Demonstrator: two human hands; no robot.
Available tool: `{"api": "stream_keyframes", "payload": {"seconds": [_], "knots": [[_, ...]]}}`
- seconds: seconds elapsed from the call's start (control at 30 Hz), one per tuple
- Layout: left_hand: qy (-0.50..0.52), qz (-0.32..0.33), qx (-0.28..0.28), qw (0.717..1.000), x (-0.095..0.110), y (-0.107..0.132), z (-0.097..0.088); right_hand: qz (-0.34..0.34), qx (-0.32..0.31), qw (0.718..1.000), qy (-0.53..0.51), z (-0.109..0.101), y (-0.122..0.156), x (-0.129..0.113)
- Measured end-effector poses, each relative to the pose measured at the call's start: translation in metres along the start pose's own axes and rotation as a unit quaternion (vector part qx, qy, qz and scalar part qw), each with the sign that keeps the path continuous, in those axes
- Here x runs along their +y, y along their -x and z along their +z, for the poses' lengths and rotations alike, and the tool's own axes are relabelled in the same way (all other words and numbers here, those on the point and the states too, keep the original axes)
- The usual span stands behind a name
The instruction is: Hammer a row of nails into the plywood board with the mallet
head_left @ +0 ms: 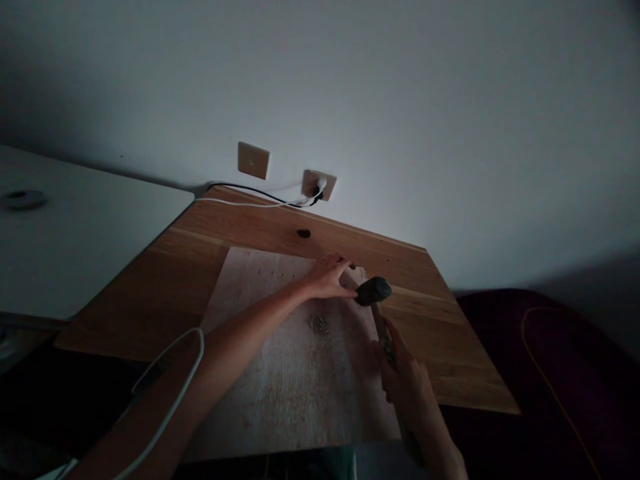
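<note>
My right hand [407, 373] is wrapped around the handle of a hammer [374, 291], whose dark head is over the far right part of a pale wooden board [280, 387]. My left hand [330, 277] rests at the board's far right, with thumb and forefinger apart. Its thumb tip is close beside the hammer head; whether they touch I cannot tell. A small dark spot shows by the forefinger tip, too small to name. Below my left hand lies a little pile of nails [319, 325]. Several small dark dots run along the board's far left edge.
Beneath the board is a wooden tabletop [440, 333] with a dark oval hole. Behind it, a wall socket [319, 185] holds plugs with a white and a black cable. A white cabinet [100, 233] stands at left, a dark purple seat-like shape [530, 347] at right. A white cord crosses my left forearm.
</note>
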State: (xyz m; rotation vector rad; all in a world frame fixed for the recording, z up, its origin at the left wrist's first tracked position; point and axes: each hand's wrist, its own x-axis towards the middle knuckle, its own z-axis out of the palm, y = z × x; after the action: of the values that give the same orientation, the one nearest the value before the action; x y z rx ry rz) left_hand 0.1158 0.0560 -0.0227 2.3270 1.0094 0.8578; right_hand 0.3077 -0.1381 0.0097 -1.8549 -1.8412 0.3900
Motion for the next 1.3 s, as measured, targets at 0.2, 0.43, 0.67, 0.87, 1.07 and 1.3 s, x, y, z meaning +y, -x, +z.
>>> {"api": "stream_keyframes", "payload": {"seconds": [0.2, 0.43, 0.67, 0.87, 1.07, 1.3], "knots": [[0.024, 0.009, 0.015, 1.0, 0.002, 0.001, -0.003, 0.005, 0.061, 0.998, 0.032, 0.02, 0.009, -0.001], [-0.018, 0.043, 0.008, 0.999, 0.006, 0.007, -0.018, -0.008, 0.062, 0.997, 0.035, 0.019, 0.01, -0.007], [-0.104, 0.196, -0.145, 0.964, 0.021, 0.061, -0.065, -0.003, 0.071, 0.997, -0.007, 0.019, 0.01, -0.011], [-0.077, 0.232, -0.142, 0.959, 0.033, 0.095, -0.069, 0.013, 0.077, 0.997, -0.007, 0.019, 0.011, -0.012], [-0.083, 0.186, -0.133, 0.97, 0.03, 0.103, -0.067, 0.01, 0.088, 0.996, -0.006, 0.02, 0.01, -0.012], [-0.102, 0.191, -0.14, 0.966, 0.032, 0.099, -0.073, 0.003, 0.086, 0.996, -0.006, 0.022, 0.011, -0.007]]}}
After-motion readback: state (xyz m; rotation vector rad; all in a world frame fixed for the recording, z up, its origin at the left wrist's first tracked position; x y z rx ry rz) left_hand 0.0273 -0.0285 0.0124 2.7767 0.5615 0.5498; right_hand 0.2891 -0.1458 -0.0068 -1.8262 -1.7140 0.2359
